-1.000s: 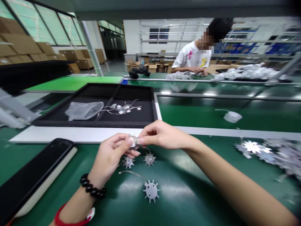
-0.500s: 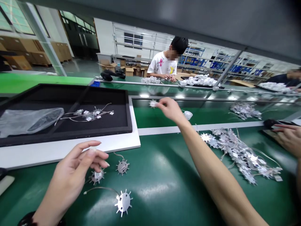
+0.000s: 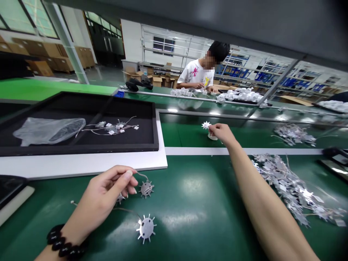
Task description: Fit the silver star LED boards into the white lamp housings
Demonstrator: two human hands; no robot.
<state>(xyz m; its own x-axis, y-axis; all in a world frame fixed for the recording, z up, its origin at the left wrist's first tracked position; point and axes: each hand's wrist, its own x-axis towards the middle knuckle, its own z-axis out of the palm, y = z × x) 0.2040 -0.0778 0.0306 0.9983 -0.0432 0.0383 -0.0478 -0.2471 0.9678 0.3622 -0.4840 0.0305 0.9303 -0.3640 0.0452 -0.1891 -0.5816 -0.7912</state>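
My left grip [image 3: 104, 197] pinches a thin wire [image 3: 141, 175] running to a spiked metal disc [image 3: 146, 189] just ahead of it on the green tabletop [image 3: 187, 203]. Farther out, my right grip [image 3: 220, 132] pinches a smaller spiked disc [image 3: 206, 125], just above a white cap [image 3: 212, 136].

Left forearm [image 3: 47, 255] and right forearm [image 3: 272, 214] cut off by the bottom edge. Spiked disc [image 3: 120, 198] partly hidden under the left hand [image 3: 102, 195], its wire [image 3: 94, 207] lost behind the palm. White cup [image 3: 212, 136] partly hidden behind the right hand [image 3: 221, 132]; tiny spiked disc [image 3: 206, 125] at the fingertips [image 3: 210, 127], too small to show any grip. Black slab [image 3: 11, 192] cut off by the left edge. Heap of wired discs [image 3: 288, 185] too tangled to count. Tiny white pieces [image 3: 111, 132] in the black tray [image 3: 81, 149] too small to read. Co-worker's hands [image 3: 199, 86] too small to show what they hold.
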